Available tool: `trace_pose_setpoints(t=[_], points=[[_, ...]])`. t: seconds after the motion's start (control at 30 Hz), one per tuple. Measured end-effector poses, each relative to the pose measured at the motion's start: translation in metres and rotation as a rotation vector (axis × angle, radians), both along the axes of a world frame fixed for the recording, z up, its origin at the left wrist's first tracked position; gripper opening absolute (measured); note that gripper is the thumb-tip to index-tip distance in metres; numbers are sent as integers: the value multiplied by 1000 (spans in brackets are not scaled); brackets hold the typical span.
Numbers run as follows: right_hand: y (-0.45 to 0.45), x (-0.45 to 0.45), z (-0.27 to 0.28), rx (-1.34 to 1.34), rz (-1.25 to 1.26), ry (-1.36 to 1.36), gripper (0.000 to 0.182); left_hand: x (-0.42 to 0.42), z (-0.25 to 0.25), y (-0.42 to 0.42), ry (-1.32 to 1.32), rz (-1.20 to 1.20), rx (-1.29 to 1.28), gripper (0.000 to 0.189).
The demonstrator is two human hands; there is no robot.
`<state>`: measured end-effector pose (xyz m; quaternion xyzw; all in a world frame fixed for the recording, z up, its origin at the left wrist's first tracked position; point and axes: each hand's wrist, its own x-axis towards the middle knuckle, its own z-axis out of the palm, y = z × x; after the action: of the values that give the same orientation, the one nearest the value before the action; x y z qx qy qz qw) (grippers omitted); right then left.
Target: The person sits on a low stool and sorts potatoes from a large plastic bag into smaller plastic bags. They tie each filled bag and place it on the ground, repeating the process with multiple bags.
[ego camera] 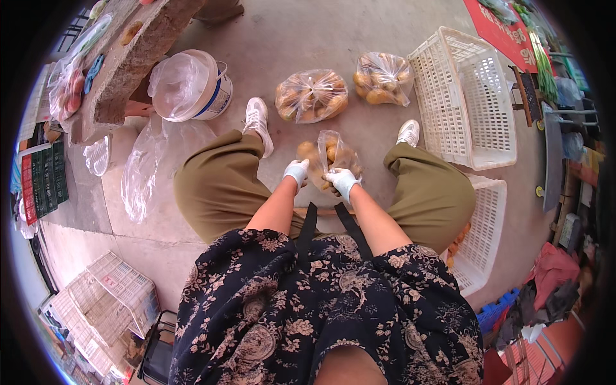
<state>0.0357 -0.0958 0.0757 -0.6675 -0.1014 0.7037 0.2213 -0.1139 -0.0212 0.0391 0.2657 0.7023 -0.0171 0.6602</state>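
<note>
Between my feet on the concrete floor stands a clear plastic bag with several round, yellow-brown fruits or potatoes in it. My right hand, in a white glove, grips the near edge of this bag. My left hand, gloved too, is at the bag's left side, its fingers curled; whether they hold the plastic is hidden. Farther out lie two filled clear bags with gathered tops, one in the middle and one at the right.
A white bucket with plastic film and a loose clear bag are at the left, by a rough concrete slab. White plastic crates stand at the right, beside my right knee and at the lower left.
</note>
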Motion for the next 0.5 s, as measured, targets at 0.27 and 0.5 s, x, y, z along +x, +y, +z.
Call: trace_pose_setpoints(t=[0.27, 0.5], points=[[-6, 7, 3, 141, 463, -89, 20, 26, -31, -1, 152, -491, 414, 34], [-6, 72, 11, 129, -338, -146, 15, 12, -48, 36, 17, 503, 594, 10]])
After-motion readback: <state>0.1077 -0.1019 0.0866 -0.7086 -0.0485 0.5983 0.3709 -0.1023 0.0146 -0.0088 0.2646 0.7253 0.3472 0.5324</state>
